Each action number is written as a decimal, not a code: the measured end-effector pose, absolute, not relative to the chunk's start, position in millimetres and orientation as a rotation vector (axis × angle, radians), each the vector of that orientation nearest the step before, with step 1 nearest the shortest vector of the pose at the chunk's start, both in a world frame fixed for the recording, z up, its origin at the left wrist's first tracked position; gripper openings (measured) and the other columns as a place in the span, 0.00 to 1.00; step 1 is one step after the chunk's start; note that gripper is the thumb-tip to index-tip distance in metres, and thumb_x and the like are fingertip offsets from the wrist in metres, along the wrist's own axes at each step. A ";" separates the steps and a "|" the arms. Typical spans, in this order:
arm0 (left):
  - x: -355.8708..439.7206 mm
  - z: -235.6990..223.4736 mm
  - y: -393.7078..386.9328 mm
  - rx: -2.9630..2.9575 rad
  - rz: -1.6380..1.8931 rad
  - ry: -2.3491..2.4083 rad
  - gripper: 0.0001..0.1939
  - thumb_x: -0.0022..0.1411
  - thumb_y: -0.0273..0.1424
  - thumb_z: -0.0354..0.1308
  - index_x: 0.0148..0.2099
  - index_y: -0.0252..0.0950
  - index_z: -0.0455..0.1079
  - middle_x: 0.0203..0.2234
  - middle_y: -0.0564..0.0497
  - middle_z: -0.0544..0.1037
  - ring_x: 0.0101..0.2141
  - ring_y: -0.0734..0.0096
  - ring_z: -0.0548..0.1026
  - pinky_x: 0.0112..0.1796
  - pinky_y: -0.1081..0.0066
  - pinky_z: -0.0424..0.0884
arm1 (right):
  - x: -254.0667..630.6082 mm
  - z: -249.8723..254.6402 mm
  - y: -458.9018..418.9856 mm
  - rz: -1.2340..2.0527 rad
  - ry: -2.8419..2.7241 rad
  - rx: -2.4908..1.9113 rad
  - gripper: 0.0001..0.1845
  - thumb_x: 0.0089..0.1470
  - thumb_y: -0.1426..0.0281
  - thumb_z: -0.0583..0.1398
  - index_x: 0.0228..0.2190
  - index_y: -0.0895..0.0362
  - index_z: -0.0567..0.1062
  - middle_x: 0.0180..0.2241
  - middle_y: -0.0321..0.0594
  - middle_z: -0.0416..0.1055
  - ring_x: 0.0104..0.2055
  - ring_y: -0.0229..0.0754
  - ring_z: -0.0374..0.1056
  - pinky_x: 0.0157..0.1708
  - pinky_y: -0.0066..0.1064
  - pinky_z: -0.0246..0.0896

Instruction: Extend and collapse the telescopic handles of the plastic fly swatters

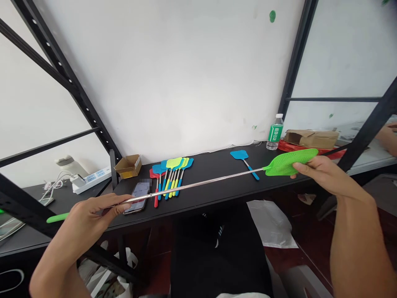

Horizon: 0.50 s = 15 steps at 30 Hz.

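Observation:
I hold a green fly swatter (288, 162) with a long extended metal rod (201, 184) stretched across in front of me. My right hand (319, 171) pinches the green mesh head at the right. My left hand (93, 213) is closed around the rod near its green handle (57, 217) at the left. On the black table (211, 165) behind the rod lies a row of several swatters (172, 176) in blue, yellow, green and red. A single blue swatter (243, 159) lies apart to the right.
A phone (138, 196) lies on the table under the rod, a small cardboard box (128, 165) behind it. A green-labelled water bottle (275, 133) and a flat cardboard package (312, 138) stand at the right. A power strip (91, 179) sits left. Another person's hand (387, 136) shows at far right.

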<state>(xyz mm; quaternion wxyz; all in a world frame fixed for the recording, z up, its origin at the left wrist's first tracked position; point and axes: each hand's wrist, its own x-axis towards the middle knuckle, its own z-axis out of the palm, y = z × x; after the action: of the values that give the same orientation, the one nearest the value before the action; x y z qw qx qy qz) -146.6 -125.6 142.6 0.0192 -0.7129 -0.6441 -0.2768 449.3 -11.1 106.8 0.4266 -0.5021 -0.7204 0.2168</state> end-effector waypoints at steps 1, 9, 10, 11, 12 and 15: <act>-147.5 141.7 -124.6 -2.217 -0.847 -1.999 0.19 0.60 0.52 0.60 0.45 0.49 0.82 0.44 0.55 0.84 0.43 0.61 0.81 0.43 0.73 0.74 | 447.6 107.0 -11.7 0.579 -1.788 -1.250 0.28 0.54 0.45 0.63 0.21 0.55 0.79 0.31 0.44 0.77 0.36 0.51 0.72 0.39 0.40 0.70; -142.5 139.8 -118.6 -2.226 -0.784 -2.020 0.18 0.62 0.50 0.58 0.47 0.48 0.81 0.46 0.55 0.83 0.45 0.61 0.80 0.44 0.74 0.72 | 441.2 100.5 -8.7 0.972 -1.678 -1.113 0.16 0.56 0.55 0.66 0.42 0.51 0.78 0.34 0.40 0.75 0.31 0.44 0.69 0.25 0.31 0.69; -141.3 139.7 -117.8 -2.225 -0.785 -2.026 0.19 0.62 0.50 0.58 0.47 0.48 0.81 0.46 0.55 0.83 0.45 0.61 0.80 0.43 0.74 0.72 | 439.6 99.9 -8.1 0.999 -1.655 -1.095 0.16 0.56 0.55 0.65 0.43 0.50 0.77 0.35 0.40 0.75 0.32 0.44 0.69 0.25 0.31 0.71; -140.1 139.4 -116.8 -2.224 -0.784 -2.035 0.20 0.62 0.51 0.58 0.48 0.48 0.81 0.46 0.54 0.83 0.45 0.60 0.80 0.43 0.73 0.72 | 437.4 99.5 -7.7 1.023 -1.629 -1.076 0.17 0.57 0.55 0.65 0.45 0.48 0.77 0.37 0.40 0.76 0.32 0.45 0.70 0.26 0.32 0.72; -139.2 138.9 -115.3 -2.225 -0.786 -2.044 0.21 0.62 0.52 0.58 0.48 0.47 0.81 0.46 0.54 0.83 0.44 0.60 0.80 0.43 0.73 0.72 | 434.8 99.2 -7.2 1.042 -1.603 -1.060 0.18 0.57 0.55 0.65 0.47 0.47 0.76 0.38 0.41 0.76 0.32 0.45 0.71 0.25 0.33 0.72; -138.6 135.3 -108.4 -2.249 -0.808 -2.099 0.23 0.61 0.53 0.59 0.48 0.45 0.81 0.46 0.52 0.83 0.44 0.59 0.79 0.42 0.72 0.73 | 426.7 98.1 -4.7 1.065 -1.553 -1.028 0.22 0.57 0.56 0.64 0.52 0.44 0.73 0.41 0.41 0.77 0.31 0.46 0.71 0.22 0.33 0.72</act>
<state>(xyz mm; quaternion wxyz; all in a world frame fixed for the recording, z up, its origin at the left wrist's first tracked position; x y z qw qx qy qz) -138.6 -108.4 135.3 -0.0198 -0.7069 -0.6598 -0.2541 426.7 -4.7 98.1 0.4779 -0.4208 -0.6359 0.4362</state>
